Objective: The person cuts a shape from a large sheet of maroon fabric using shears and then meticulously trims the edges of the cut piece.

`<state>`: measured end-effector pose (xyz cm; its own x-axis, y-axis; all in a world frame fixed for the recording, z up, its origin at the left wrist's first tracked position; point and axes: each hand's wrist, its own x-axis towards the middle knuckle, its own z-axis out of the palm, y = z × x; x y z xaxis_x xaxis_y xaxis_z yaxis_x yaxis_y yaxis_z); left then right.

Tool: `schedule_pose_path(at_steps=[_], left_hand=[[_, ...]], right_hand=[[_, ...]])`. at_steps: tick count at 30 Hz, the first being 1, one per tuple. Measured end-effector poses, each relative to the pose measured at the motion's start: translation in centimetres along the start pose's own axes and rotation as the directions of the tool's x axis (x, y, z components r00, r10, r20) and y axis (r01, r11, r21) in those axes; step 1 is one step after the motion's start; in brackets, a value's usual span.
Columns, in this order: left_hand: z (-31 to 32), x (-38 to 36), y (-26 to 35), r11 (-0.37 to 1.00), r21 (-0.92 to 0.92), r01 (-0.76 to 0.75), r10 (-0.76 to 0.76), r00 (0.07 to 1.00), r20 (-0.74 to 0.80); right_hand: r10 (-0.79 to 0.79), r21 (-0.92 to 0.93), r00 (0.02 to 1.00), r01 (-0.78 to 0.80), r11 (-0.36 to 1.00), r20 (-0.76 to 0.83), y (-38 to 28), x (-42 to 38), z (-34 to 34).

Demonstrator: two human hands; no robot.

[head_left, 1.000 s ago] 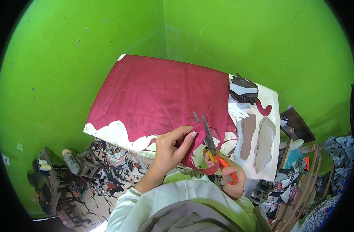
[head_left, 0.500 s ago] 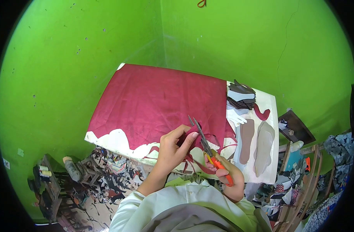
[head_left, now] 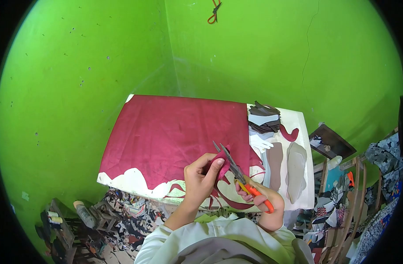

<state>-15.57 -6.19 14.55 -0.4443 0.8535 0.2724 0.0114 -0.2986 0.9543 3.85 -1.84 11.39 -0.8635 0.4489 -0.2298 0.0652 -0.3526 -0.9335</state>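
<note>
My left hand (head_left: 200,176) pinches a small dark red fabric piece (head_left: 223,167) above the table's front part. In my right hand (head_left: 265,198) are scissors (head_left: 232,163) with orange and yellow handles, their blades slightly apart and beside the held piece. A large dark red sheet (head_left: 175,136) covers much of the white table (head_left: 131,179), its front edge cut in curves. Thin red offcuts (head_left: 234,203) lie below my hands. A curved red piece (head_left: 289,133) rests at the right, near a stack of dark pieces (head_left: 264,118).
Brown (head_left: 275,165) and grey sole-shaped pieces (head_left: 296,169) lie on the table's right side. Scraps (head_left: 131,211) litter the floor. A wooden rack (head_left: 355,198) with cloth stands at the right, wooden stools (head_left: 63,224) at the lower left. Red-handled scissors (head_left: 213,13) hang on the green wall.
The view has tilted up and shifted right. The red strip that hung near my right hand now lies lower, curving over the table's front. Both hands keep their hold.
</note>
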Motion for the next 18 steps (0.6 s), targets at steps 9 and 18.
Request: schedule_pose_path(at_steps=[9, 18], left_hand=[[-1.1, 0.3, 1.1, 0.979, -0.185, 0.085, -0.073, 0.995, 0.073], [-3.6, 1.5, 3.3, 0.979, -0.201, 0.044, -0.017, 0.991, 0.132]], right_hand=[[0.055, -0.156, 0.996, -0.066, 0.986, -0.072, 0.1, 1.0, 0.5], [0.086, 0.071, 0.995, -0.09, 0.993, 0.052, 0.9, 3.0, 1.2]])
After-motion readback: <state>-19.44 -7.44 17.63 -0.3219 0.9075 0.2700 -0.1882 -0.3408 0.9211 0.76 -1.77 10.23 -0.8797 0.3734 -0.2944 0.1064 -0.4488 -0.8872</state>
